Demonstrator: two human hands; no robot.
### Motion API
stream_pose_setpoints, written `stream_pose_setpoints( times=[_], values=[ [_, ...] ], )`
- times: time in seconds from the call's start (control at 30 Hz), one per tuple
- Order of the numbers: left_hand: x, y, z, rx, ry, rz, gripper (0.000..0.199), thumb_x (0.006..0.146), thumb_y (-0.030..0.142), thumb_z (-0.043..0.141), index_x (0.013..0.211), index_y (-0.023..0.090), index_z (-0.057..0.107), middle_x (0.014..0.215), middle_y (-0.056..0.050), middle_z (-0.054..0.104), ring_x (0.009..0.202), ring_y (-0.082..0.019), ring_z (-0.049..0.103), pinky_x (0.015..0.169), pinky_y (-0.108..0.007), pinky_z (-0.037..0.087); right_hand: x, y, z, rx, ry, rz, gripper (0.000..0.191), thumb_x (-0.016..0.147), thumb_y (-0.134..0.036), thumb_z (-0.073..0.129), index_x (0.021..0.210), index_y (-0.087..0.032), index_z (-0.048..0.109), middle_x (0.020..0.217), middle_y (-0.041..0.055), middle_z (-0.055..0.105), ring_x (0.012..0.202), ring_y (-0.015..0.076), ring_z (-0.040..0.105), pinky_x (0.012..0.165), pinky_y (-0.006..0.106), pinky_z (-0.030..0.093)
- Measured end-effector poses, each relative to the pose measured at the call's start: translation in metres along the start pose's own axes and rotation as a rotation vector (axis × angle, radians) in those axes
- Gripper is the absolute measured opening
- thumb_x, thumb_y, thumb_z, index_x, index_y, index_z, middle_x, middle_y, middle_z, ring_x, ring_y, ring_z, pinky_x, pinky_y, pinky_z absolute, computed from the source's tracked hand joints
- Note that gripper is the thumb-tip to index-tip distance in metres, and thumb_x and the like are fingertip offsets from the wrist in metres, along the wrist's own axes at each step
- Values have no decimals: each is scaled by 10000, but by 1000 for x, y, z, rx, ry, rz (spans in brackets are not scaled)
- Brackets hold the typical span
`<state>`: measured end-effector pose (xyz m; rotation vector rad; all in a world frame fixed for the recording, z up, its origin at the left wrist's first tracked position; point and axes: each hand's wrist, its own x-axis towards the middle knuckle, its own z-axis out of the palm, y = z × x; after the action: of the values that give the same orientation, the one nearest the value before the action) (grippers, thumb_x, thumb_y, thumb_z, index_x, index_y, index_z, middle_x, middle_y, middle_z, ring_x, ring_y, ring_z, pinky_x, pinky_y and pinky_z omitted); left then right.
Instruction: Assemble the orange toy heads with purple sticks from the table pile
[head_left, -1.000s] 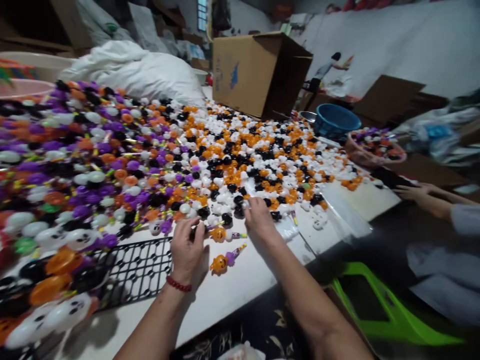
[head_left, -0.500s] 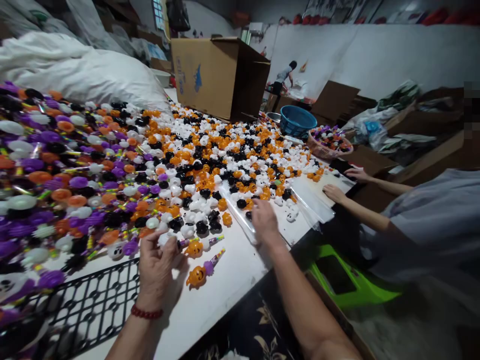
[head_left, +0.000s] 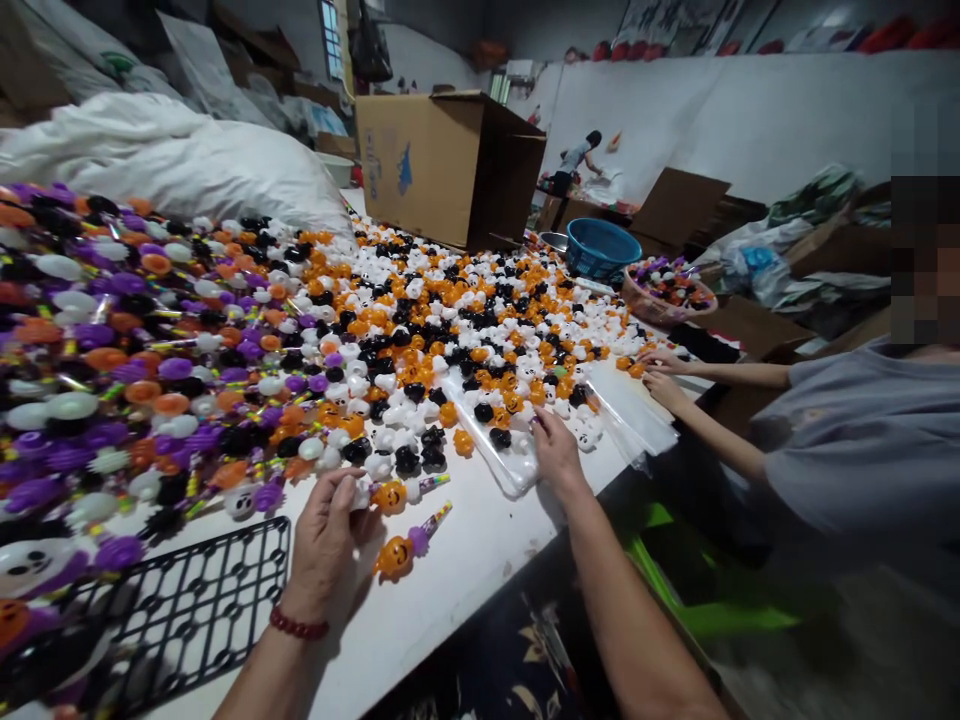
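Note:
My left hand (head_left: pixel 326 535) is closed, thumb and fingers pinching a white plastic toy piece (head_left: pixel 361 494) just above the white table. Right by its fingertips lies an orange pumpkin toy (head_left: pixel 390 497) with a white collar and striped tip. Below that is a second pumpkin toy (head_left: pixel 394 556) with a purple collar and striped mouthpiece. My right hand (head_left: pixel 559 455) is closed at the edge of the loose ghost and pumpkin pieces, beside clear plastic bags (head_left: pixel 517 478); what its fingertips pinch is too small to name.
Loose orange, white and black pieces (head_left: pixel 450 300) cover the table's far part. Assembled toys (head_left: pixel 150 370) pile up at left, behind a black plastic grid (head_left: pixel 202 600). A cardboard box (head_left: pixel 420 170) and blue basket (head_left: pixel 600 250) stand farther back. A co-worker's hands (head_left: pixel 667 385) work at right.
My right hand has moved slightly right, off the clear bags. The left hand has shifted a little right with the white piece, closer to the pumpkin toy. The co-worker's hands have come together.

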<state>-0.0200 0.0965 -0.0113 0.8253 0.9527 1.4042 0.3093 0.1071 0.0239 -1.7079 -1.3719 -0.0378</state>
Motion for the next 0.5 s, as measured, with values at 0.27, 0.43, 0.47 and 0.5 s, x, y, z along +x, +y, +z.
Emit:
stream_pose_setpoints(
  times=[0.27, 0.43, 0.47, 0.5],
  values=[
    [2, 6, 3, -115, 89, 75, 261, 858, 464, 625, 882, 209, 573, 650, 38, 477, 493, -76, 432, 435, -139, 360, -52, -75, 11, 479, -494, 108, 402, 873, -430, 624, 1210, -213, 651, 1115, 59, 680, 1025, 222, 614, 945, 392, 491],
    [17, 0, -10, -92, 255, 227, 295, 860, 484, 622, 899, 198, 561, 636, 41, 481, 484, -79, 426, 423, -154, 339, -81, -88, 29, 296, -648, -140, 295, 921, -281, 527, 1159, -202, 682, 1123, 74, 653, 1075, 213, 593, 975, 372, 471],
    [18, -1, -11, -103, 268, 234, 309, 852, 494, 636, 916, 204, 551, 664, 39, 496, 494, -80, 441, 427, -156, 349, -83, -87, 34, 257, -637, -191, 314, 919, -249, 505, 1178, -196, 673, 1132, 82, 641, 1089, 213, 583, 987, 378, 467],
    [19, -2, -11, -115, 275, 237, 326, 842, 503, 653, 933, 210, 542, 686, 40, 504, 501, -79, 450, 431, -157, 357, -84, -86, 39, 218, -605, -242, 339, 910, -217, 487, 1197, -184, 663, 1149, 94, 629, 1109, 217, 570, 1003, 389, 461]
  ],
)
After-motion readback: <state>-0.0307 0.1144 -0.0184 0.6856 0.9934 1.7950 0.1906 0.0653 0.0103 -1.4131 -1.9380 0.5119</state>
